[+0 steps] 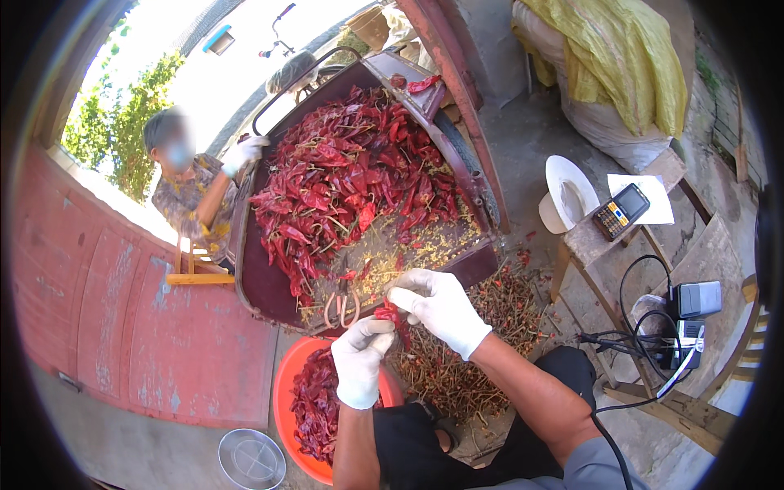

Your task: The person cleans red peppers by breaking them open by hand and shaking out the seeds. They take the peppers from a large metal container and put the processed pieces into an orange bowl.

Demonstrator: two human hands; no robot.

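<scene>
Both my hands wear white gloves and meet over my lap. My left hand [360, 359] and my right hand [442, 309] pinch the same dried red chili [394, 316] between their fingertips. Right in front of them lies a dark red metal tray [263, 286] heaped with dried red chilies [351, 175], with yellow seeds scattered at its near end. Under my left hand stands an orange basin [287, 384] holding more red chilies [314, 404]. A pile of chili stems [457, 376] covers the ground below my right hand.
Another person in white gloves [196, 192] works at the tray's far left side. A red wall [122, 318] runs along the left. At the right stand a wooden stool with a white hat [566, 192], a handheld device [621, 211], paper, cables and small boxes [694, 300]. A round metal lid [251, 459] lies low.
</scene>
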